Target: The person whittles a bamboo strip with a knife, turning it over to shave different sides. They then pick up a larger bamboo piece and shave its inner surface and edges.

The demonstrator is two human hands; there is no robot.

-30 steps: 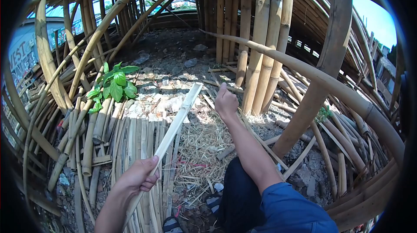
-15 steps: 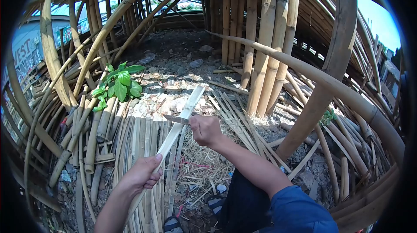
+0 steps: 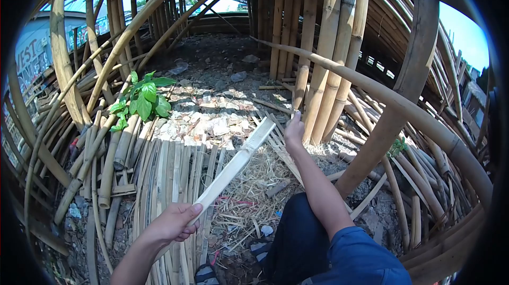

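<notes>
My left hand is closed around the lower part of a split bamboo strip. The pale strip slants up and away to the right, with a node near its far end. To the right of that end, my right hand is raised in a fist, apart from the strip. It grips the knife, which shows plainly in the earlier frame; now the blade is nearly edge-on and hard to make out. Below the strip, thin shavings litter the ground.
Many split bamboo strips lie on the ground at left. Upright bamboo poles stand ahead, and a long pole crosses at right. A leafy green plant grows at left. My knee is bent below my right arm.
My right hand with the knife has left the strip, moving right and slightly up. The strip's far end has swung to the right and down, while my left hand keeps its hold.
</notes>
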